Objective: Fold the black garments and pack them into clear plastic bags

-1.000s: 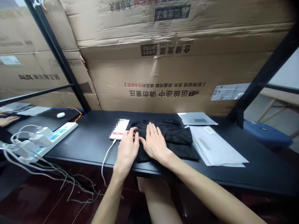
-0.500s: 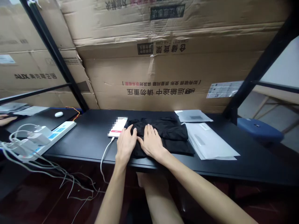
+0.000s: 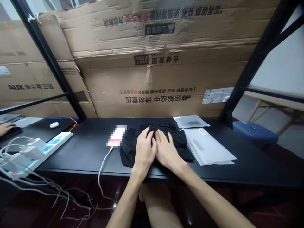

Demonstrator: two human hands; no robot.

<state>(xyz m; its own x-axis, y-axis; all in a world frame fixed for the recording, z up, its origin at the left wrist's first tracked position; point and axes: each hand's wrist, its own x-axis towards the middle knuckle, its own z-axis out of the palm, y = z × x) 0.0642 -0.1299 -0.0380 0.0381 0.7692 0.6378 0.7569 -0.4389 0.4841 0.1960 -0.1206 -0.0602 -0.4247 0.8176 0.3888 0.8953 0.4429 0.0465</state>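
Both hands have slid right and farther onto the black garment (image 3: 128, 149): we note left hand (image 3: 143, 151) and right hand (image 3: 167, 151) open, palms flat, side by side, likely pressing it smooth on the table (image 3: 83, 153) between phone (image 3: 116, 136) and plastic bags (image 3: 207, 148).

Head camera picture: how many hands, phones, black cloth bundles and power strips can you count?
Hands: 3 (left hand, right hand, another person's hand)
Phone: 1
Black cloth bundle: 1
Power strip: 1
Total: 6
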